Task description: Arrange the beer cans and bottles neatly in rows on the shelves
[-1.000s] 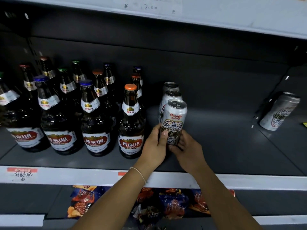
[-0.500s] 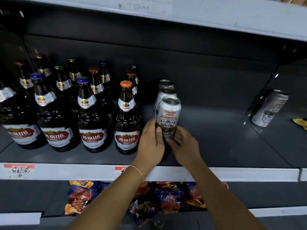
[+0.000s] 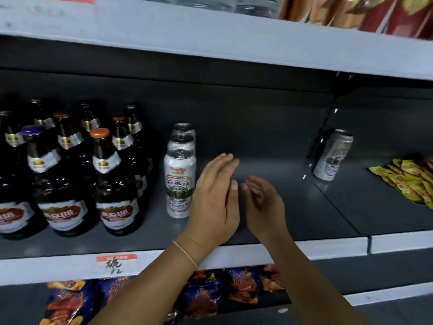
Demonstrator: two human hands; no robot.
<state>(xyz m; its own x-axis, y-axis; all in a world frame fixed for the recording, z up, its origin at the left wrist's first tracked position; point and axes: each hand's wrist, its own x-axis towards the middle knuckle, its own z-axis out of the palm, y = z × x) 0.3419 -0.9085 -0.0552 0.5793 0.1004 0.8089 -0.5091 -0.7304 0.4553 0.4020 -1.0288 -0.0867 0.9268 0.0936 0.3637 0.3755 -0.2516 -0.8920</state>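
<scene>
While hands (image 3: pixel 215 202) hover, bottles (image 3: pixel 117 184) labelled U8

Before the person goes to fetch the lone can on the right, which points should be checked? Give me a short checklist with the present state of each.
1. Left hand free: ok, fingers straight, holding nothing, just right of the can row.
2. Right hand free: ok, loosely curved, holding nothing.
3. Front can standing upright in line with the two cans behind it: ok.
4. Lone can in the row: not ok, it stands apart at the right, by the shelf divider.
5. Bare shelf floor between the row and the lone can: ok, nothing in the way.
6. Bottles in rows at the left: ok for the front ones; the back ones are too dark to judge.
</scene>
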